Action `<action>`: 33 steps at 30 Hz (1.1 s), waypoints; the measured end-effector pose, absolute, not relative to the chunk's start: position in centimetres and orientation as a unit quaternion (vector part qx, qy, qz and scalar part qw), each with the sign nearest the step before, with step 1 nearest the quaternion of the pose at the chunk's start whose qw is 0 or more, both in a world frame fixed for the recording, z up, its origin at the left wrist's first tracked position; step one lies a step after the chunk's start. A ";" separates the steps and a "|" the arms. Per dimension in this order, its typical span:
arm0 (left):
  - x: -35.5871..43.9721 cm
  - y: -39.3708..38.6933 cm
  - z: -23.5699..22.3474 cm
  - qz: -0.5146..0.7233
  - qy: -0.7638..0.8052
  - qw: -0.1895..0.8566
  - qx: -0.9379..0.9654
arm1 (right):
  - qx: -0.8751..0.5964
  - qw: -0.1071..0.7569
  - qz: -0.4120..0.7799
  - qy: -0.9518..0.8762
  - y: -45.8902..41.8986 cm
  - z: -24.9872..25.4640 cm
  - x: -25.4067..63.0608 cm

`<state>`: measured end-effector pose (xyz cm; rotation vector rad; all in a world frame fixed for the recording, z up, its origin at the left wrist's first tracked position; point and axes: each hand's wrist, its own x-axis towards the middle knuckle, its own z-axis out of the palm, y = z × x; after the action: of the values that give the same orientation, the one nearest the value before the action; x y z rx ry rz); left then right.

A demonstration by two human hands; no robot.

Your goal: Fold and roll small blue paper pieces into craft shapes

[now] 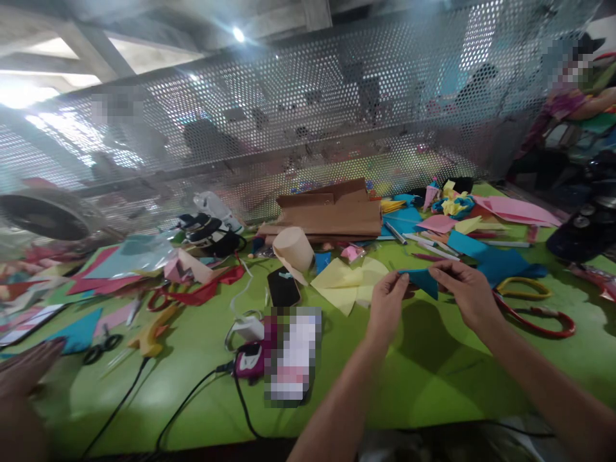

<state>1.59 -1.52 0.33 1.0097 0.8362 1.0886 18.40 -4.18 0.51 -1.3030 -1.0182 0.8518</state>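
A small folded piece of blue paper [424,282] is held up between my two hands over the green table [356,366]. My left hand [387,298] pinches its left end between thumb and fingers. At the other end, my right hand [459,285] grips it the same way. Sheets of pale yellow paper [344,285] lie just left of my left hand. Beyond my right hand rests more blue paper [500,260], and close by are scissors with red and yellow handles [534,311].
A phone [293,356] lies near a power adapter [250,359] with cables. Farther left are a yellow glue gun [154,333], black-handled scissors [102,348] and another person's hand [29,366]. Brown cardboard [332,215] stands at the back before a perforated metal screen [289,122].
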 end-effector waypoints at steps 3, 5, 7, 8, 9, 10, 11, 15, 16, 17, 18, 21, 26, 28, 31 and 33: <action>1.6 -1.5 0.3 0.480 0.370 0.659 0.445 | -0.560 0.597 0.371 -0.439 -4.1 0.5 18.4; 1.6 -1.5 0.4 0.481 0.370 0.658 0.445 | -0.558 0.592 0.376 -0.443 -4.1 0.3 18.5; 1.6 -1.5 0.5 0.481 0.370 0.656 0.449 | -0.560 0.583 0.376 -0.453 -4.1 0.2 18.6; 1.7 -1.6 0.5 0.480 0.368 0.655 0.452 | -0.563 0.577 0.367 -0.464 -4.1 0.1 18.6; 1.7 -1.6 0.6 0.479 0.367 0.655 0.455 | -0.569 0.570 0.352 -0.478 -4.1 0.1 18.7; 1.7 -1.6 0.6 0.477 0.366 0.655 0.458 | -0.574 0.562 0.330 -0.495 -4.1 0.1 18.8; 1.7 -1.6 0.6 0.475 0.365 0.654 0.462 | -0.580 0.554 0.307 -0.513 -4.0 0.1 18.8; 1.8 -1.6 0.6 0.463 0.364 0.653 0.476 | -0.580 0.539 0.259 -0.553 -3.9 0.0 19.0; 1.8 -1.6 0.5 0.461 0.363 0.653 0.479 | -0.579 0.538 0.258 -0.555 -3.9 -0.1 19.0; 1.8 -1.6 0.5 0.460 0.361 0.654 0.481 | -0.578 0.538 0.259 -0.556 -3.9 -0.1 19.0; 1.8 -1.6 0.4 0.458 0.359 0.654 0.482 | -0.577 0.539 0.260 -0.556 -3.9 -0.1 18.9; 1.8 -1.5 0.3 0.452 0.359 0.654 0.488 | -0.576 0.538 0.263 -0.557 -4.0 -0.1 18.9; 1.8 -1.5 0.1 0.445 0.363 0.655 0.492 | -0.576 0.538 0.259 -0.558 -4.1 0.1 18.8; 1.7 -1.5 0.1 0.444 0.365 0.652 0.494 | -0.578 0.537 0.259 -0.557 -4.1 0.2 18.8; 1.6 -1.5 0.1 0.441 0.373 0.642 0.505 | -0.580 0.533 0.258 -0.560 -4.2 0.4 18.8; 1.5 -1.5 0.1 0.436 0.383 0.633 0.512 | -0.581 0.530 0.254 -0.563 -4.2 0.6 18.7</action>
<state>1.53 -1.48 0.12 1.1701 0.8764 0.9976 18.74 -4.22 0.56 -1.3875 -1.3427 0.6053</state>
